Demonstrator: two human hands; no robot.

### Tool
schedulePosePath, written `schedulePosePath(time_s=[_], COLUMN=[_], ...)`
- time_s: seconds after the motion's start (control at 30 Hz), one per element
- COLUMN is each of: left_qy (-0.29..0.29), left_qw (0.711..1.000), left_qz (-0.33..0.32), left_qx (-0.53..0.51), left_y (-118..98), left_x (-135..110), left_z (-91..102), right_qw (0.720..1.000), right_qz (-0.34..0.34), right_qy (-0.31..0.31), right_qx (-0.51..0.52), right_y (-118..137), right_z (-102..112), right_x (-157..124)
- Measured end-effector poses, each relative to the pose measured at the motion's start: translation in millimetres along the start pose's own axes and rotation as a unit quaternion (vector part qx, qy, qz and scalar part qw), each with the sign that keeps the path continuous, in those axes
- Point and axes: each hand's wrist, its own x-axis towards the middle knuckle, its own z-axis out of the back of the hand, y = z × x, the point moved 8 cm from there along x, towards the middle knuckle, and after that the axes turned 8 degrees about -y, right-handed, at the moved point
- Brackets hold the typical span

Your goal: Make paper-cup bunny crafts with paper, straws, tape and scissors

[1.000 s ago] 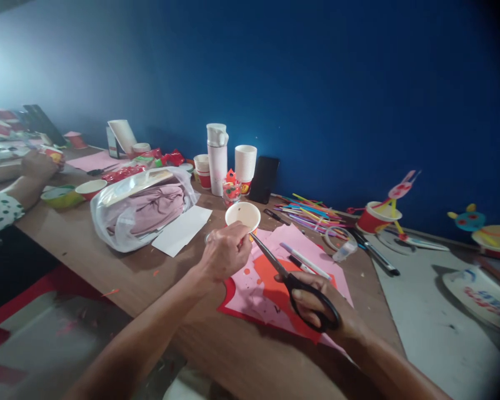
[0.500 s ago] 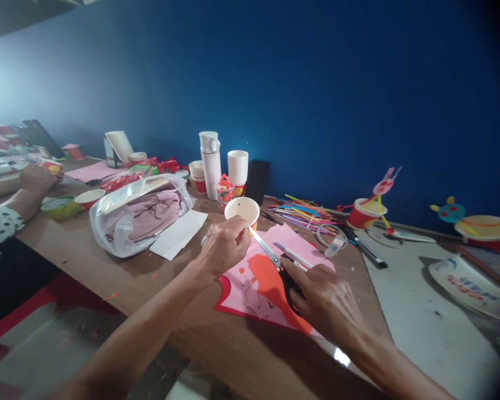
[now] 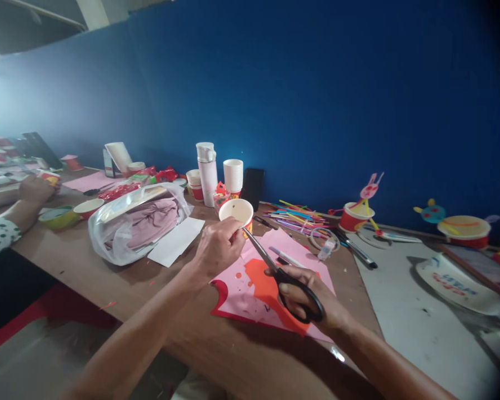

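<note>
My left hand (image 3: pixel 220 244) is closed on the near side of a white-lined paper cup (image 3: pixel 236 209), fingertips at its rim. A small dark hole shows in the cup's far inner wall. My right hand (image 3: pixel 308 291) grips black-handled scissors (image 3: pixel 300 293), thumb and fingers around the handles. The blades look closed or nearly so, and their tip meets the cup's near side beside my left fingertips. Whether the tip pierces the cup is hidden. Below lie pink paper (image 3: pixel 241 294) with cut holes and an orange sheet (image 3: pixel 266 289).
Behind the cup stand a white bottle (image 3: pixel 207 175) and stacked cups (image 3: pixel 233 175). Coloured sticks (image 3: pixel 295 216) and a box cutter (image 3: pixel 360 253) lie to the right, near a decorated cup (image 3: pixel 356 216). A plastic bag (image 3: pixel 139 222) sits left; another person's hand (image 3: pixel 37 190) is beyond.
My right hand has turned, so the scissors' black handles now show, while the tip stays at the cup. The view has shifted slightly. My left hand keeps its hold.
</note>
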Motion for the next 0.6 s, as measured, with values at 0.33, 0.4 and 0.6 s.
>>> schedulePosePath(time_s=[0.33, 0.4, 0.6], left_qy=[0.025, 0.032, 0.03], left_qw=[0.999, 0.999, 0.999], left_qz=[0.021, 0.018, 0.006], left_qx=[0.002, 0.001, 0.013], left_y=[3, 2, 1], left_x=[-2, 0, 2], left_z=[-14.4, -15.7, -13.6], right_qw=[0.716, 0.725, 0.977], right_qz=[0.24, 0.243, 0.042], right_qy=[-0.182, -0.183, -0.071], right_qx=[-0.629, -0.619, -0.198], right_y=[46, 45, 12], right_z=[3, 3, 13], right_x=[-14, -14, -4])
